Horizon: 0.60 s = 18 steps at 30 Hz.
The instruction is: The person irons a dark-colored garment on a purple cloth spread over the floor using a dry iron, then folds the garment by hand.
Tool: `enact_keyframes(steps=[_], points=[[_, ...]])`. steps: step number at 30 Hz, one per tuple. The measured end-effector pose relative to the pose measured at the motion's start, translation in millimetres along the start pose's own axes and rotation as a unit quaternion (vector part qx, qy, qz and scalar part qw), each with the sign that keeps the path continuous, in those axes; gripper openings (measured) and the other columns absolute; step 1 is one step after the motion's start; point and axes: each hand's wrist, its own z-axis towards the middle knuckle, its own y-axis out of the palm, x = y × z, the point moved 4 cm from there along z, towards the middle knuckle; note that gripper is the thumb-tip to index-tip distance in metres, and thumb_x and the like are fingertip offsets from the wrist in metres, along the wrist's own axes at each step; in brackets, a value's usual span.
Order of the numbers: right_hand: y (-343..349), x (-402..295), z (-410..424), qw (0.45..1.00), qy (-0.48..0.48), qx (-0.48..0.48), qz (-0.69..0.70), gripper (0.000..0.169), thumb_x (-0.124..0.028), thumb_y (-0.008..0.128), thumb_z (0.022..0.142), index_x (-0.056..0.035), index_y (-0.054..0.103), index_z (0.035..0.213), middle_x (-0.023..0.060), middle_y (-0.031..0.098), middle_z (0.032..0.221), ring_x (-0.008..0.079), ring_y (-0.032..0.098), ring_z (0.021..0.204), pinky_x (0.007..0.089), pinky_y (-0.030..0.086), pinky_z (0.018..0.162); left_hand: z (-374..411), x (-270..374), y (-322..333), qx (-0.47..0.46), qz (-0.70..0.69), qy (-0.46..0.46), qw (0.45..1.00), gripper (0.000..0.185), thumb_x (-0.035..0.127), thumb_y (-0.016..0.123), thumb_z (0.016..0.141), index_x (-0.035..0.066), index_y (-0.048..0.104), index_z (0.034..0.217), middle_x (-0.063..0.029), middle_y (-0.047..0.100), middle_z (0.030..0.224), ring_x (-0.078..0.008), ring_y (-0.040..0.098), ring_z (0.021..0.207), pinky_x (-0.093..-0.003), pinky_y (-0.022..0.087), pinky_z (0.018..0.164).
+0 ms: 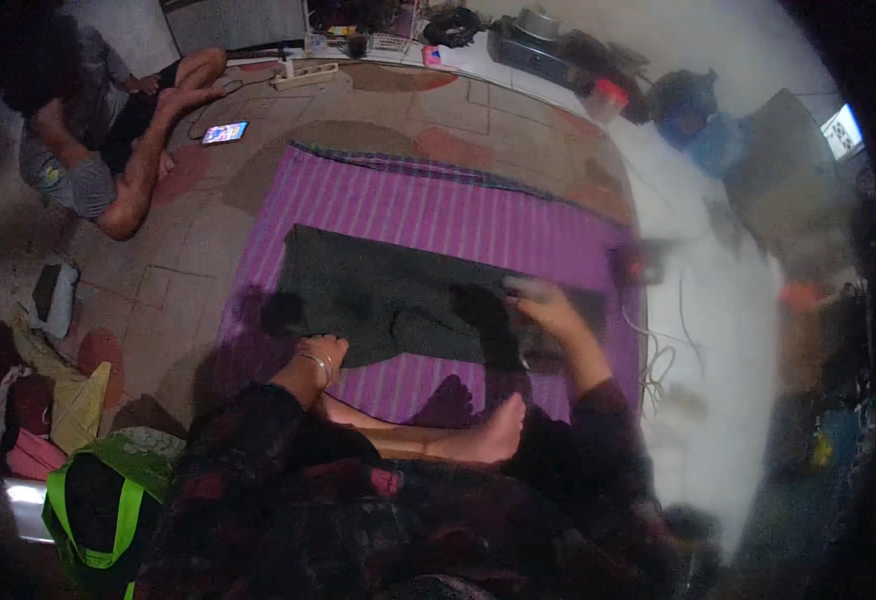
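A dark grey cloth garment [363, 277] lies spread on a purple striped cloth [400, 195] on the floor before me. Its exact kind is unclear. My left hand [324, 351], with a bangle at the wrist, is at the garment's lower left edge. Its fingers are curled, and whether they pinch the fabric cannot be told. Blurred by motion, my right hand [550, 306] is over the garment's right part, fingers pointing left and apart, with nothing visible in them. A dark shadow falls on the fabric beside it. My bare foot [498, 435] rests at the striped cloth's near edge.
Another person [100, 135] sits at the far left beside a lit phone [225, 133] and a power strip [306, 77]. A dark blurred object [636, 264] and a pale cord [655, 360] lie at the right. A green bag [107, 495] stands near left. A stove [528, 56] is at the back.
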Motion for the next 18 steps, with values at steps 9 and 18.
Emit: enact_keyframes(steps=[9,18], points=[[95.5,-48.4,73.9,0.990,-0.046,-0.076,-0.107,0.035,-0.013,0.063,0.080,-0.0087,0.063,0.115,-0.0005,0.058,0.074,0.0112,0.051,0.057,0.0261,0.041,0.050,-32.3,-4.8,-11.9,0.077,-0.143,0.039,0.986,0.040,0.022,0.065,0.075,0.007,0.058,0.111,-0.0164,0.062,0.107,-0.0327,0.059,0.102,-0.0407,0.048,0.085],[-43.6,32.4,-20.7,0.995,-0.021,0.074,-0.056,0.033,-0.011,0.064,0.076,-0.0024,0.065,0.108,0.0068,0.067,0.094,0.0154,0.062,0.077,0.0288,0.049,0.069,-8.8,-7.8,2.9,0.032,-0.171,0.073,0.982,0.039,0.026,0.062,0.078,0.010,0.058,0.113,-0.0148,0.062,0.111,-0.0321,0.058,0.107,-0.0399,0.047,0.090]])
